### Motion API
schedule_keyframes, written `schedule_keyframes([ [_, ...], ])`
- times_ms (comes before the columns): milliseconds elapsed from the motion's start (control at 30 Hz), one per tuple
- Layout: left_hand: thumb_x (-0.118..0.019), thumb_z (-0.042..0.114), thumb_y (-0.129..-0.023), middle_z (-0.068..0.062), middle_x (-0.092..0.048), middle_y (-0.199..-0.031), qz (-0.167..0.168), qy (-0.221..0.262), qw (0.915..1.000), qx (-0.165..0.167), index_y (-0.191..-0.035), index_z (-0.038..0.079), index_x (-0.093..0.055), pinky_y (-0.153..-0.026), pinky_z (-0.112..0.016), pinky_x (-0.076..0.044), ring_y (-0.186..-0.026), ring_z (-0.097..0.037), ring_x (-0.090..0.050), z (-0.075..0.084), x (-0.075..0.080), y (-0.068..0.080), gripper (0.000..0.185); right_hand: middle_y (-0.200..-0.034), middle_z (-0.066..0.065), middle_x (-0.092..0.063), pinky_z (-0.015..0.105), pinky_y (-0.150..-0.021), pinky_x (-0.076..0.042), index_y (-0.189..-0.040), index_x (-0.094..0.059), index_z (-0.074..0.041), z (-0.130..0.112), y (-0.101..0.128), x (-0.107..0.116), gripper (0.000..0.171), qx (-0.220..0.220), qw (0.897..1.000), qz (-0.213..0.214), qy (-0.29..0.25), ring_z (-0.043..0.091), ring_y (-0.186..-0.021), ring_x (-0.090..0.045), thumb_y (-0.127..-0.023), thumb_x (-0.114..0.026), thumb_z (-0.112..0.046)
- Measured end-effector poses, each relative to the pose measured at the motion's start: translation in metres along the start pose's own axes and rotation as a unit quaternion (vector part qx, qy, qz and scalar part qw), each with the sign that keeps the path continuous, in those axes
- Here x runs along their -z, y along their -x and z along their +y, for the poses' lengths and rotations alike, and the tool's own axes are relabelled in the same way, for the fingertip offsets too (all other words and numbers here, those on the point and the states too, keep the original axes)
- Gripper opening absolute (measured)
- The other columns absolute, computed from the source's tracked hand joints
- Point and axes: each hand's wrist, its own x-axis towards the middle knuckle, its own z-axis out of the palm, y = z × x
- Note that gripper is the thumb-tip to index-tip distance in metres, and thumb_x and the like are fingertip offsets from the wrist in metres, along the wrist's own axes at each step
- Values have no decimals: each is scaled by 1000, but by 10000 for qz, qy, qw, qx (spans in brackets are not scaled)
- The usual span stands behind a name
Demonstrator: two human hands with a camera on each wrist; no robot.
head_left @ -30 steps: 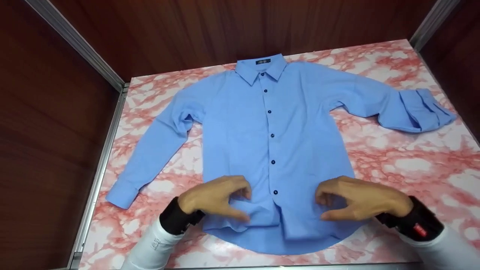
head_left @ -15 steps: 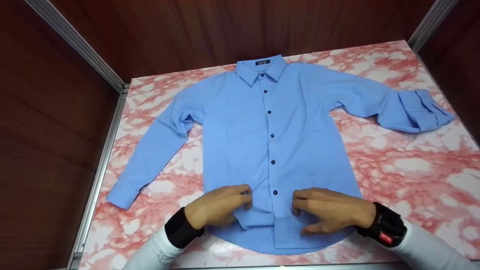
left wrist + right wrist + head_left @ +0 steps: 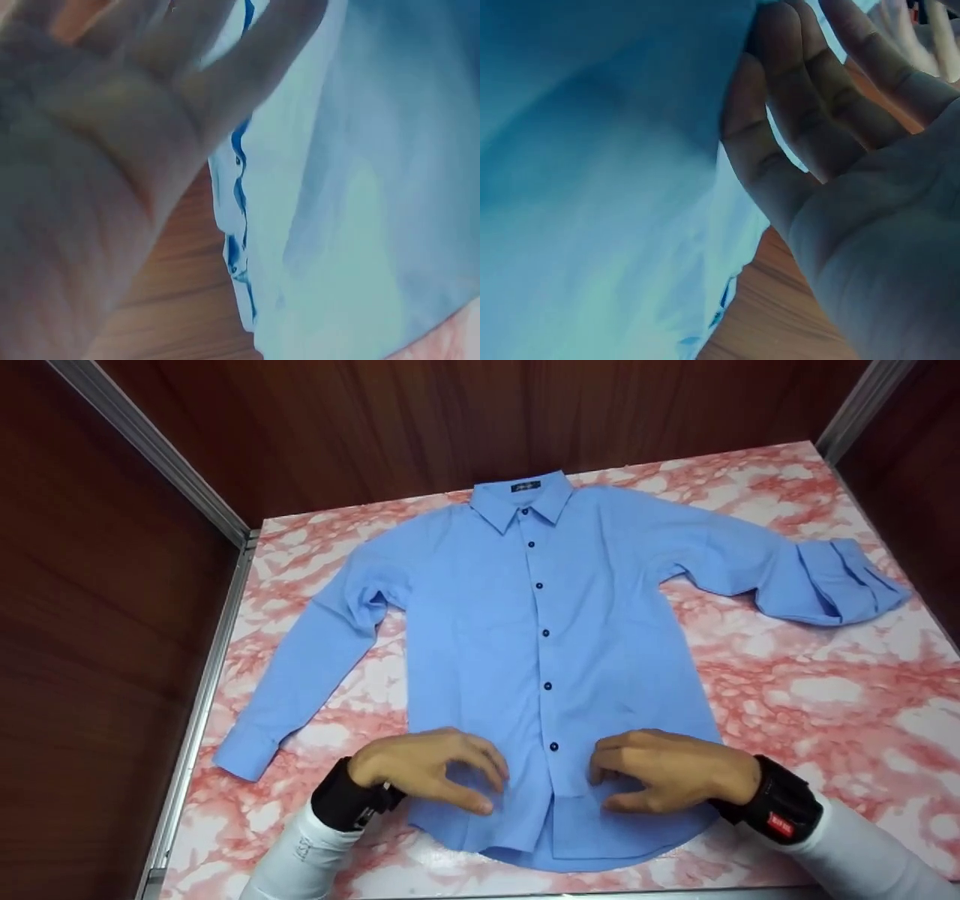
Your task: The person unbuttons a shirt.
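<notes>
Left hand [image 3: 424, 769] and right hand [image 3: 671, 772] hover at 6 o'clock over the hem of the light-blue buttoned long-sleeve shirt [image 3: 480, 645] — fingers loosely spread, pinching nothing. Shirt lies flat, front up, on the pink-and-white marbled tabletop [image 3: 825, 697] — collar toward 12 o'clock.
</notes>
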Motion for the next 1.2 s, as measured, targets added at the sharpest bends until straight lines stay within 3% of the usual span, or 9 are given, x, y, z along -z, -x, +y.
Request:
schedule_keyframes([
  [133, -87, 38, -100, -3, -77, -131, 461, -693, 9962, 256, -133, 15, -82, -111, -31, -57, -121, -16, -71, 9, -5, -10, 40, -105, -4, -74, 24, -81, -58, -124, -78, -19, -7, -6, -5, 24, 495, 9982, 115, 315, 4, -90, -67, -102, -84, -24],
  [300, -101, 46, -84, 1, -67, -124, 158, -1926, 9808, 265, -143, 27, -74, -89, -16, -50, -101, -9, -61, 32, -31, -30, 68, -110, -3, -77, 26, -80, -60, -142, -74, -22, -14, -18, -15, 41, 918, 9921, -102, 850, 5, -92, -72, -102, -83, -24],
  [467, -103, 37, -78, 6, -61, -117, 84, -3294, 9433, 387, -127, 29, -72, -78, -20, -52, -92, -6, -60, 45, -51, -47, 59, -95, -7, -75, 28, -70, -58, -125, -70, -18, -16, -28, -18, 31, 795, 9877, 21, 1346, 5, -79, -68, -96, -81, -16],
  [600, -96, 24, -83, 6, -58, -104, 351, -3631, 9303, 388, -108, 23, -71, -68, -21, -47, -80, -7, -55, 44, -51, -51, 36, -83, -9, -63, 21, -63, -48, -102, -64, -18, -7, -28, -10, 24, 703, 9935, 224, 864, 1, -71, -54, -86, -76, -4],
  [700, -89, 23, -92, 6, -54, -94, 685, -3275, 9420, 272, -97, 19, -68, -64, -18, -39, -74, -5, -49, 41, -45, -51, 23, -82, -8, -61, 18, -67, -47, -95, -65, -19, 6, -24, 3, 23, 698, 9969, 357, -83, 1, -73, -52, -85, -73, 1],
  [800, -76, 22, -107, 4, -57, -84, 897, -2377, 9671, -154, -91, 14, -65, -65, -14, -37, -72, -3, -49, 36, -38, -53, 21, -86, -7, -66, 22, -70, -53, -97, -69, -19, 18, -17, 19, 24, 683, 9917, 471, -986, 0, -79, -57, -87, -71, 3],
  [967, -64, 30, -117, -2, -83, -109, -20, -890, 9908, -1017, -118, 9, -80, -96, -9, -54, -102, 1, -74, 30, -20, -56, 26, -99, 2, -77, 29, -77, -63, -119, -74, -14, 25, -8, 35, 33, 996, 9755, 146, -1956, 11, -84, -71, -95, -66, 7],
  [1067, -64, 29, -117, -6, -84, -124, 9, -620, 9951, -775, -130, 7, -80, -109, -20, -58, -119, -10, -78, 23, 1, -51, 30, -108, 7, -81, 30, -86, -66, -135, -71, -8, 25, -8, 40, 36, 884, 9749, -17, -2042, 18, -92, -78, -102, -65, 5],
  [1200, -65, 28, -116, -11, -84, -124, 1018, -853, 9911, -19, -129, 5, -80, -109, -38, -63, -119, -24, -80, 8, 39, -44, 31, -112, 7, -84, 36, -93, -66, -132, -75, -6, 30, -13, 47, 28, 148, 9922, 352, -1186, 15, -102, -79, -106, -68, -2],
])
